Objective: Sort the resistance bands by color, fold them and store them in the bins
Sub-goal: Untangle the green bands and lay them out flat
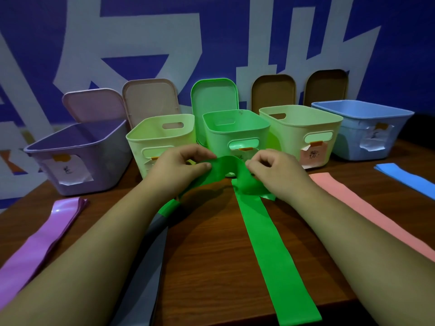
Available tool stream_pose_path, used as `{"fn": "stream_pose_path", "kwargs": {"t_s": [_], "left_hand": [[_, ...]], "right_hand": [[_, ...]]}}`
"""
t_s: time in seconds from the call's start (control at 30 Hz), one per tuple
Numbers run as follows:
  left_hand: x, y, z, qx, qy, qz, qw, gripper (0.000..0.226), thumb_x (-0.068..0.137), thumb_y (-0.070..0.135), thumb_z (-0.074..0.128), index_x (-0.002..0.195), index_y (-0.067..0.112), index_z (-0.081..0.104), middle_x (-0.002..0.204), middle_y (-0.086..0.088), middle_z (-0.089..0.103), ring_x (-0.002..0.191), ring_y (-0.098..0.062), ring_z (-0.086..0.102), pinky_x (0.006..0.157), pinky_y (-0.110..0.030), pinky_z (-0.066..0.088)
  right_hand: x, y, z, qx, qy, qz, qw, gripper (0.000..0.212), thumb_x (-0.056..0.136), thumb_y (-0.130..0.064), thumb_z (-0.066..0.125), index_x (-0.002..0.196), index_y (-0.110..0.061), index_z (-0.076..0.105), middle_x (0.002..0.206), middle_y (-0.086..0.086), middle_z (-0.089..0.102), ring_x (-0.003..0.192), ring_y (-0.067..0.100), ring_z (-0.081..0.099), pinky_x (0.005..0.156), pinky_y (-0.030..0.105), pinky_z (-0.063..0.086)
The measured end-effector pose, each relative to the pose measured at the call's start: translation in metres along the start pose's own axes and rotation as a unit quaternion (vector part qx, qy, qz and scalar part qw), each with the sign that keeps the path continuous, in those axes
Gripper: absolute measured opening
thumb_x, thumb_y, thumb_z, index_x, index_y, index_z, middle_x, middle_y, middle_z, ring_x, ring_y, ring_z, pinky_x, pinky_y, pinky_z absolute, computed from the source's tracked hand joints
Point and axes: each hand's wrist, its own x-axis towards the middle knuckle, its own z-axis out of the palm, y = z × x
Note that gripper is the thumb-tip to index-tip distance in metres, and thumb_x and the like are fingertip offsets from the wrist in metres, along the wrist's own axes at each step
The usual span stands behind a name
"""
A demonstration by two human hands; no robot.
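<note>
Left hand (182, 164) and right hand (273, 169) each pinch the green band (227, 164), arched between them, near the green bin (235, 132).

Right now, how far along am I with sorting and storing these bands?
Sorting looks done: the flat purple bands, grey band, pink band and blue bands lie apart by colour. In hand: your left hand and right hand pinch the long green band, folding its far end. Left: folding the rest and binning everything; no band shows in the open bins.
</note>
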Motion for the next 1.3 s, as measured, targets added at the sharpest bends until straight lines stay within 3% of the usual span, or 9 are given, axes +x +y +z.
{"fn": "stream_pose_path", "kwargs": {"t_s": [0.1,0.2,0.37,0.47,0.6,0.77,0.9,1.07,1.3], "left_hand": [[-0.003,0.004,0.003,0.034,-0.031,0.036,0.998,0.019,0.097,0.020,0.076,0.108,0.035,0.081,0.088,0.020,0.075,0.069,0.005,0.065,0.065,-0.016,0.053],[-0.005,0.004,0.007,0.053,-0.053,0.055,0.996,0.017,0.096,0.020,0.077,0.108,0.031,0.082,0.075,0.028,0.070,0.063,0.008,0.058,0.060,-0.009,0.044],[-0.006,0.007,0.007,0.064,-0.062,0.060,0.994,0.019,0.094,0.022,0.080,0.109,0.034,0.082,0.093,0.021,0.075,0.076,0.008,0.063,0.069,-0.010,0.050],[-0.004,0.005,0.007,0.083,-0.053,0.037,0.994,0.021,0.091,0.028,0.083,0.110,0.035,0.079,0.098,0.015,0.073,0.071,0.009,0.063,0.062,-0.008,0.047],[-0.001,0.003,0.002,0.066,-0.044,-0.007,0.997,0.022,0.093,0.025,0.081,0.112,0.035,0.077,0.104,0.010,0.072,0.069,-0.007,0.068,0.055,-0.019,0.052],[0.000,-0.001,-0.005,-0.075,-0.022,-0.020,0.997,0.026,0.090,0.021,0.080,0.112,0.035,0.078,0.113,-0.018,0.076,0.104,-0.045,0.072,0.095,-0.060,0.060],[-0.004,0.009,-0.001,-0.162,-0.025,0.005,0.986,0.028,0.094,-0.003,0.072,0.118,0.011,0.072,0.106,-0.012,0.079,0.101,-0.029,0.078,0.085,-0.032,0.065],[-0.006,0.013,0.005,-0.092,-0.044,0.029,0.994,0.029,0.088,0.007,0.079,0.114,0.018,0.073,0.101,-0.004,0.080,0.092,-0.019,0.076,0.082,-0.032,0.063],[-0.007,0.015,0.008,-0.073,-0.033,0.042,0.996,0.038,0.075,0.037,0.081,0.111,0.024,0.076,0.100,-0.006,0.080,0.098,-0.031,0.075,0.089,-0.048,0.064]], "right_hand": [[0.001,-0.002,0.000,-0.046,-0.026,-0.040,0.998,0.015,0.096,-0.044,0.073,0.103,-0.031,0.070,0.109,-0.013,0.059,0.104,0.006,0.056,0.086,0.028,0.048],[-0.001,-0.003,0.005,-0.090,-0.088,-0.096,0.987,0.032,0.095,-0.049,0.072,0.125,-0.040,0.068,0.118,-0.019,0.055,0.117,0.005,0.050,0.098,0.032,0.046],[-0.001,-0.005,0.011,-0.100,-0.079,-0.118,0.985,0.012,0.094,-0.049,0.074,0.105,-0.045,0.071,0.111,-0.020,0.054,0.113,0.007,0.046,0.096,0.035,0.043],[0.001,-0.004,0.010,-0.095,-0.066,-0.110,0.987,0.006,0.095,-0.047,0.074,0.096,-0.043,0.070,0.107,-0.018,0.054,0.110,0.009,0.048,0.095,0.035,0.044],[0.003,-0.001,0.004,-0.068,-0.015,-0.073,0.995,0.012,0.097,-0.037,0.074,0.088,-0.035,0.067,0.103,-0.014,0.056,0.100,0.008,0.053,0.081,0.029,0.041],[0.004,0.002,0.001,-0.059,0.001,-0.055,0.997,0.015,0.094,-0.028,0.073,0.082,-0.028,0.064,0.099,-0.007,0.058,0.095,0.014,0.056,0.079,0.032,0.041],[-0.001,-0.005,0.001,-0.117,-0.050,-0.071,0.989,0.011,0.092,-0.043,0.069,0.092,-0.033,0.064,0.104,-0.014,0.056,0.109,0.015,0.049,0.089,0.037,0.043],[-0.006,-0.012,0.001,-0.103,-0.068,-0.116,0.985,0.039,0.094,-0.056,0.069,0.129,-0.040,0.062,0.119,-0.020,0.054,0.118,0.007,0.045,0.096,0.033,0.044],[-0.004,-0.010,0.005,-0.023,-0.034,-0.160,0.986,0.013,0.097,-0.036,0.075,0.089,-0.034,0.065,0.092,-0.013,0.058,0.092,0.008,0.056,0.075,0.028,0.045]]}}
